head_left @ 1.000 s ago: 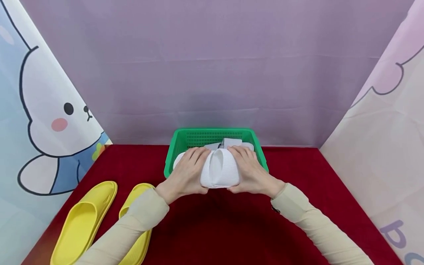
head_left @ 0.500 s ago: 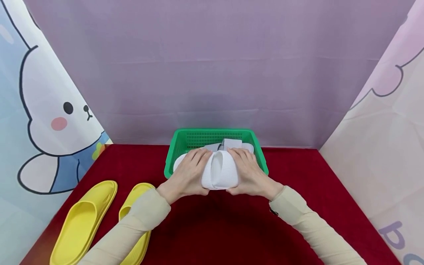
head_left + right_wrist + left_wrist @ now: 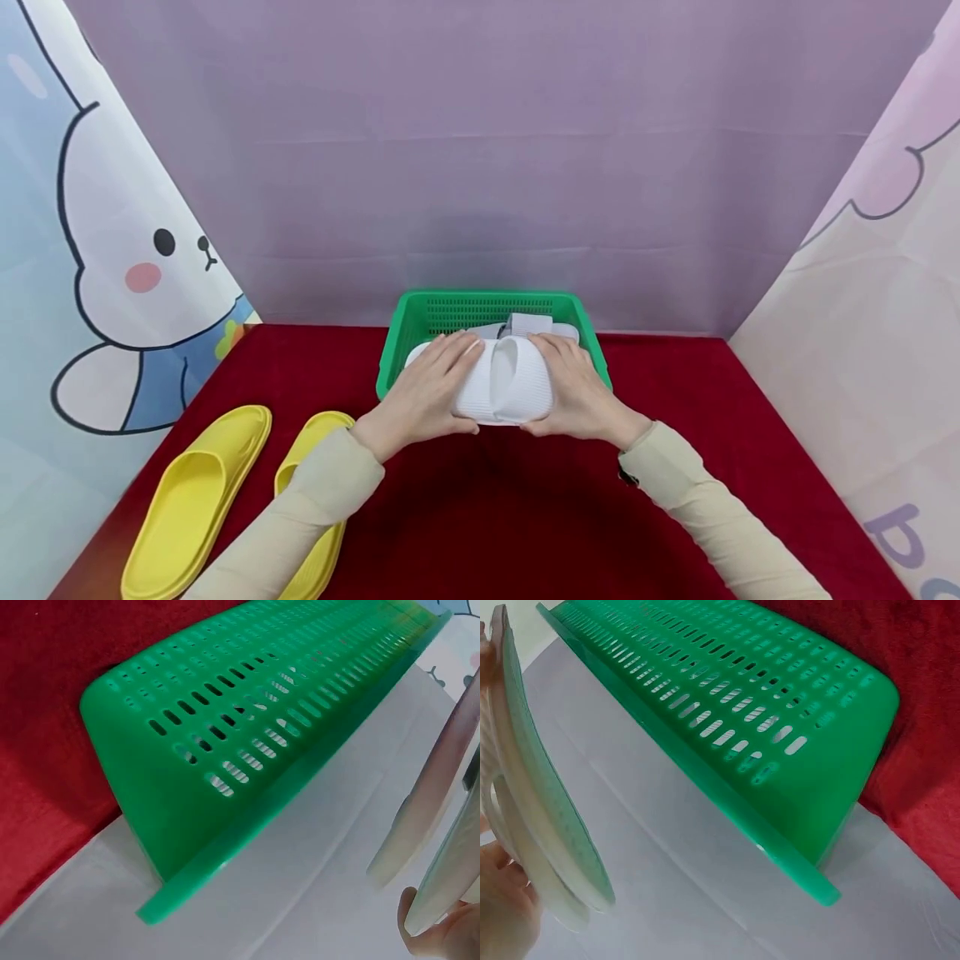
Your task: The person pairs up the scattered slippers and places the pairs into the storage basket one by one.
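In the head view a pair of white ribbed slippers point(image 3: 525, 385) lies crosswise between my hands, raised at the near side of a green basket point(image 3: 392, 354). My left hand point(image 3: 420, 396) grips one end and my right hand point(image 3: 581, 392) the other, thumbs on the near side. Both wrist views show the slippers' soles point(image 3: 551, 802) above the basket rim, lying side by side; fingers point(image 3: 442, 934) curl at an edge. Inside the basket are light grey slippers point(image 3: 530, 324), partly hidden behind my hands.
Two yellow slippers point(image 3: 176, 517) rest on the red cloth point(image 3: 525, 525) at left, one partly covered by my left sleeve point(image 3: 300, 508). A lilac backdrop point(image 3: 487, 167) rises just behind the basket, with printed panels on both sides.
The white slippers and both hands have shifted slightly to the right. The slipper opening faces a little more to the right. The grip stays the same.
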### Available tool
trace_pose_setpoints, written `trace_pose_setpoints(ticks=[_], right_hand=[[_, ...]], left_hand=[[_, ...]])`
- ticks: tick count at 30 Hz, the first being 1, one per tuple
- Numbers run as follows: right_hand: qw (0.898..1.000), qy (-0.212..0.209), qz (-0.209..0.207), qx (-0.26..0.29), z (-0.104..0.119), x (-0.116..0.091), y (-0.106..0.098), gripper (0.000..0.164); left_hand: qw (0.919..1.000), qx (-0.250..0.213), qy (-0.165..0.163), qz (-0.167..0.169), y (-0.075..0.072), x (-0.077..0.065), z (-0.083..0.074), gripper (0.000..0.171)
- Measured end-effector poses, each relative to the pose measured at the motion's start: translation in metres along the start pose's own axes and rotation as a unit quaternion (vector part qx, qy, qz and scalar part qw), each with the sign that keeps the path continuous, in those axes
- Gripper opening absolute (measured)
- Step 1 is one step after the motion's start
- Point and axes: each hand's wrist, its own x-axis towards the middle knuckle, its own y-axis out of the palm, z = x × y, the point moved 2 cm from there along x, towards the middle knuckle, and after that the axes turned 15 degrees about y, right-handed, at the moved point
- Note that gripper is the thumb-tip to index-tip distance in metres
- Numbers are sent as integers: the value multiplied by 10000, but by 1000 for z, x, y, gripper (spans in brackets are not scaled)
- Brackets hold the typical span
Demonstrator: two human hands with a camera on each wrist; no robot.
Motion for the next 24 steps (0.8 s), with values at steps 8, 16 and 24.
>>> trace_pose_setpoints(ticks=[8,16,24], right_hand=[[9971,504,49,576,-18,-3,-4,107],[9942,719,-13,794,-33,-7,-17,107],[9934,818,15,799,-37,-5,-17,109]], left_hand=[[9883,-963,-874,-795,-6,-28,4,80],[8953,-2860,-3099,-1434,-2,-76,55,55],[8406,-3773,-3827,-676,32,-102,85,68]])
